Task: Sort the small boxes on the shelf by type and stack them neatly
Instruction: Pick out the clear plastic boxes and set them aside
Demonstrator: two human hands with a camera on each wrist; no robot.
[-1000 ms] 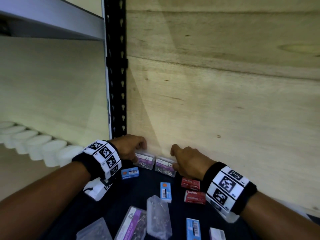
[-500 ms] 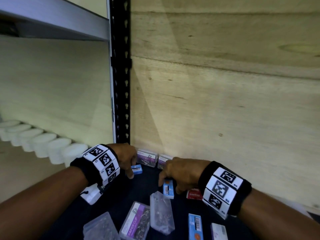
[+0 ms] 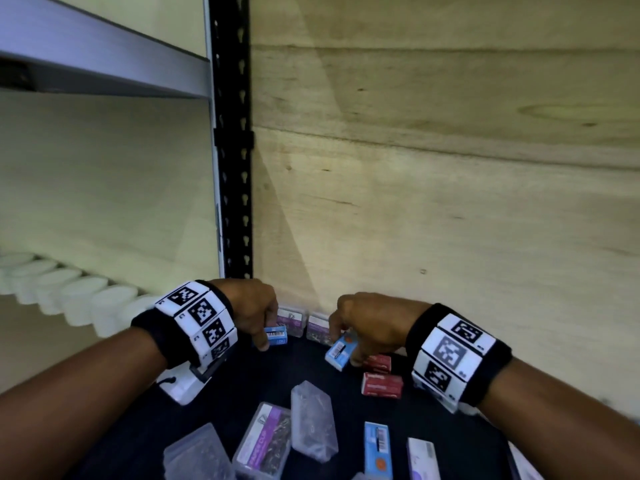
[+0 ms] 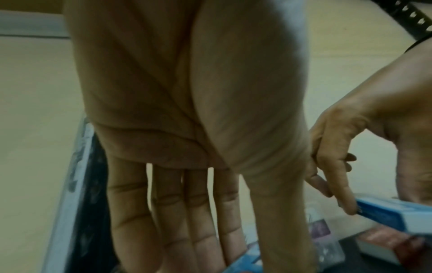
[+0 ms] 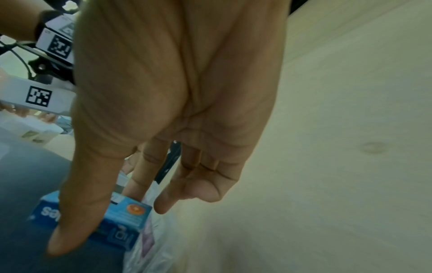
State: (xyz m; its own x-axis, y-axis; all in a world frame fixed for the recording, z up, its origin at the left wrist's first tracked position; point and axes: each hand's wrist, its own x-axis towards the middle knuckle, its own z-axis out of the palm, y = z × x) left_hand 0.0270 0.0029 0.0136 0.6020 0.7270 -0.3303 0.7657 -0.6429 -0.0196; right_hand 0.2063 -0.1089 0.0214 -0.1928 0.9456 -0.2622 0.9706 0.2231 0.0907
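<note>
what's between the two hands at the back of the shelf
Head view: two clear boxes with purple labels against the wooden wall, between the left hand and right hand.

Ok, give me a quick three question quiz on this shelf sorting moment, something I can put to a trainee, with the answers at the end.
1. True or false: the right hand pinches a red box.
2. What does the left hand hold? A) a clear plastic case, B) a blue box with a barcode, C) a white jar.
3. Fill in: the two purple-labelled clear boxes stand against the ____ panel at the back of the shelf.

Key
1. False: it pinches a blue box; the two red boxes lie on the dark shelf surface.
2. B: the blue box with a barcode.
3. wooden.
</note>
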